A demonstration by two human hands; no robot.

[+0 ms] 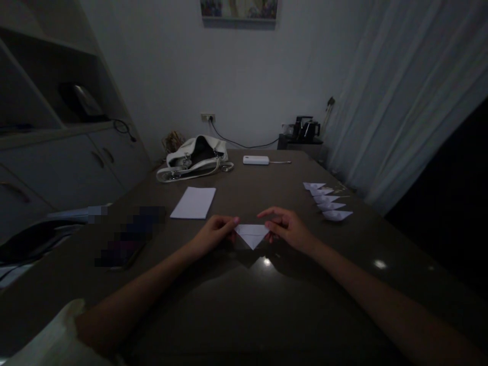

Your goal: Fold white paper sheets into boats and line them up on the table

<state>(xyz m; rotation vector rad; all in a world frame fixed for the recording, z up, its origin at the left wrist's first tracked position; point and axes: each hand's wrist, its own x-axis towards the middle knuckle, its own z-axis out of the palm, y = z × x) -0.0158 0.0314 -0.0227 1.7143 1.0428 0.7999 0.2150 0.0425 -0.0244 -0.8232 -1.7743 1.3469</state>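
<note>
A small folded piece of white paper [252,235], shaped like a triangle pointing toward me, is held between my two hands just above the table. My left hand [216,233] pinches its left corner between thumb and fingers. At the right corner, my right hand [288,230] grips the paper with the thumb in front, its index finger stretched out above. To the right stands a row of several folded paper boats [331,206]. A stack of white paper sheets [193,203] lies beyond my left hand.
On the dark glossy table [236,315], a white handbag [198,157] sits at the back left and a white power bank [255,160] with a short cable at the back. A blurred-out flat object [131,236] lies left. A black kettle [309,130] stands beyond the far edge.
</note>
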